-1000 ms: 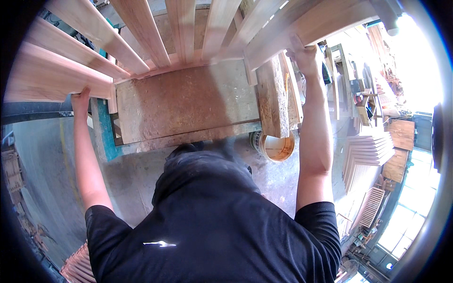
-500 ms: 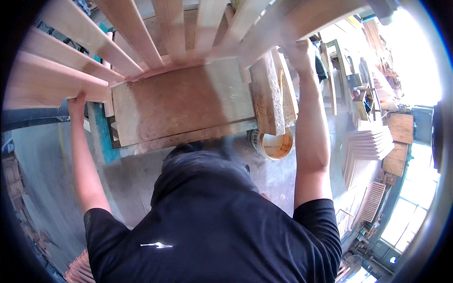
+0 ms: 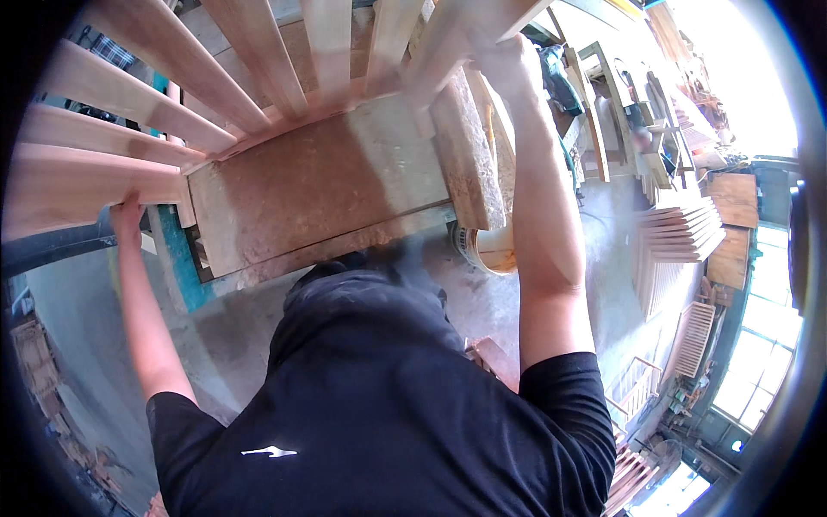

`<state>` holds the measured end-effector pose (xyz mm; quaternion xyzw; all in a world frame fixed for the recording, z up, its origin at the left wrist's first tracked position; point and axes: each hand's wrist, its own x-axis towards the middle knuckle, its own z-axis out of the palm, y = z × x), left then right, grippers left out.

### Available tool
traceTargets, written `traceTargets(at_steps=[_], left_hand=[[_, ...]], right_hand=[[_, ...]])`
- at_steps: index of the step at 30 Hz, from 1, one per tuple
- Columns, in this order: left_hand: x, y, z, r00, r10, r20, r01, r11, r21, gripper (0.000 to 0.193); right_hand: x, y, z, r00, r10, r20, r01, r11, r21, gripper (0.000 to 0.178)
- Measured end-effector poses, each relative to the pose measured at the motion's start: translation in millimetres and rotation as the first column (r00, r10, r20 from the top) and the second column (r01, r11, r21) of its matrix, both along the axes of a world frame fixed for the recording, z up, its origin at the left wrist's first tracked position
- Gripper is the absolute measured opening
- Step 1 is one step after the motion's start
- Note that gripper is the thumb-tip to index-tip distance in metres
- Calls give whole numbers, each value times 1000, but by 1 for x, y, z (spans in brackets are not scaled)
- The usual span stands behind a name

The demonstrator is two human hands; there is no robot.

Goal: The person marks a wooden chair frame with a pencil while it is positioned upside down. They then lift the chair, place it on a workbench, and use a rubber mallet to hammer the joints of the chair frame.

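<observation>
A pale, pinkish wooden slatted frame (image 3: 258, 60) stands on the worn board top of a workbench (image 3: 327, 172), its slats fanning away from me. At its left outer rail is my left hand (image 3: 127, 214), fingers closed round the lower edge. My right hand (image 3: 510, 69), on an outstretched arm, is closed on the frame's right post (image 3: 444, 65); motion blur softens its fingers, and the hand partly covers the post. Beside that post, a thick rough timber (image 3: 465, 155) runs along the bench's right side.
A bucket (image 3: 487, 258) sits on the floor by the bench's right corner, partly behind my right forearm. Stacked wooden pieces (image 3: 682, 231) stand farther right. A teal bench leg (image 3: 177, 258) shows at left. Cluttered racks and windows line the right.
My right hand and the right post have shifted left in the picture, and my forearm now overlaps the bucket. The whole view has turned slightly. Both hands keep their hold.
</observation>
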<state>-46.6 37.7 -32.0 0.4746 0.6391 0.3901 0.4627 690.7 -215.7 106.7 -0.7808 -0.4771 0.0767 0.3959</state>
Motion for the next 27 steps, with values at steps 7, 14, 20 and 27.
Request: traceTargets(at_steps=[7,14,20,27], left_hand=[[70,-97,-21,831,-556,-9,451,684,-573,24],[251,-138,31,646,-534,-546,659,751,46,44],[338,-116,123,909,-280,-308,414,538,734,61],[391,-77,139,873,-187,-451,484,444,754,70]], right_hand=[[6,-3,-1,994,12,108,-8,999,-34,45],[-26,-11,38,992,-61,-108,52,995,-85,41],[-17,-9,29,991,-117,-70,103,978,-180,50],[-24,-9,31,994,-91,-67,87,994,-63,43]])
